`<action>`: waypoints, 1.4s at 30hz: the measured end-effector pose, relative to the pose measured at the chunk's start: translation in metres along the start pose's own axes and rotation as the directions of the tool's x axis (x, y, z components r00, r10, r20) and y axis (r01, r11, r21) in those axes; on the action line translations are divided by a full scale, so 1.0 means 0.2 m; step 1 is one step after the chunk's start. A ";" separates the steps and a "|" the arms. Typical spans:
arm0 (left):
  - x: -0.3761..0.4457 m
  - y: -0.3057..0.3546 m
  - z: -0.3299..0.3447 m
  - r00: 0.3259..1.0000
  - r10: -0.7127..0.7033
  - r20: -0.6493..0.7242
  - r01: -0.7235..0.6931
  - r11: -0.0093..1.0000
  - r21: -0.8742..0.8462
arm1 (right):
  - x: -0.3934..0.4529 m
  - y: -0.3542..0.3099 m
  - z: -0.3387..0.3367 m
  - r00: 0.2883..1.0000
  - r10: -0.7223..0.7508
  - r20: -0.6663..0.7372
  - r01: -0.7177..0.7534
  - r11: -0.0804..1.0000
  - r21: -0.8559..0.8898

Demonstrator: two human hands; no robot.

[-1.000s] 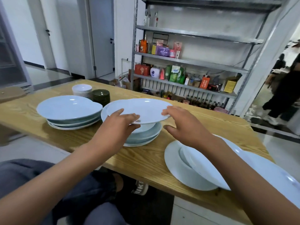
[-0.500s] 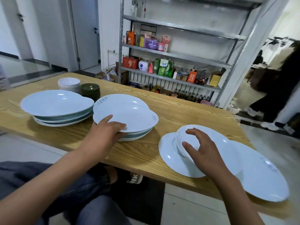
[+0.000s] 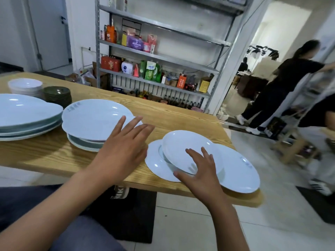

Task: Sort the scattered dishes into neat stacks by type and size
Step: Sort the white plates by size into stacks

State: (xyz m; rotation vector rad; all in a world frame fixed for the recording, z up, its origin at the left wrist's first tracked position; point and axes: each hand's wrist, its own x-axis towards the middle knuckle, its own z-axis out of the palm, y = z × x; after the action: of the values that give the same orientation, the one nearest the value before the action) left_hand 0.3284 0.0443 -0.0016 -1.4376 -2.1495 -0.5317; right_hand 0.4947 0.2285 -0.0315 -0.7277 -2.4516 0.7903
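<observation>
Glossy, likely ceramic plates (image 3: 183, 151), grained wooden table (image 3: 174, 116), metal shelving (image 3: 159, 57)

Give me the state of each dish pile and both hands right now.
Left hand: open, fingers spread, above the table edge.
Right hand: open, flat on the small plate.
Small plate: tilted atop two overlapping plates.
Middle stack: top plate askew.
Left stack: stacked.
Green saucers: stacked.
White bowls: stacked.

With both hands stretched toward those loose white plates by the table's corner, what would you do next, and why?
Probably take hold of the small white plate with the right hand, whose straight fingers already lie on it. It sits tilted across two flatter plates, unsorted, near the table edge. The open left hand could steady it.
</observation>
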 end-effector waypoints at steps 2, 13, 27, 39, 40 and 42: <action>0.02 0.06 0.06 1.000 0.006 -0.017 -0.007 0.998 -0.064 | -0.01 0.03 0.03 0.999 -0.039 -0.005 0.038 0.993 -0.115; -0.03 0.19 0.31 0.998 -0.062 -0.017 0.052 0.934 -0.354 | -0.05 0.17 0.17 0.936 -0.010 -0.352 -0.040 0.990 -0.136; -0.06 0.05 0.14 0.988 -0.096 -0.118 0.036 0.902 -0.431 | 0.03 -0.10 0.12 0.789 -0.160 -0.593 0.247 0.967 0.068; -0.09 -0.22 -0.22 0.927 -0.239 -0.288 0.185 0.962 -0.202 | 0.23 -0.63 0.22 0.754 -0.403 -0.519 0.563 0.803 0.194; -0.11 -0.25 -0.24 0.920 -0.254 -0.298 0.203 0.961 -0.190 | 0.25 -0.66 0.25 0.750 -0.426 -0.506 0.583 0.787 0.201; -0.14 -0.32 -0.28 0.916 -0.268 -0.299 0.229 0.960 -0.161 | 0.28 -0.73 0.32 0.741 -0.471 -0.479 0.620 0.753 0.220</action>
State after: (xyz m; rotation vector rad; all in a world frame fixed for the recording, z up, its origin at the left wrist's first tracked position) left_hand 0.2891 -0.0316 0.0226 -1.0520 -2.0721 -0.9385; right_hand 0.3676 0.1353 0.0296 0.0211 -1.9002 0.7330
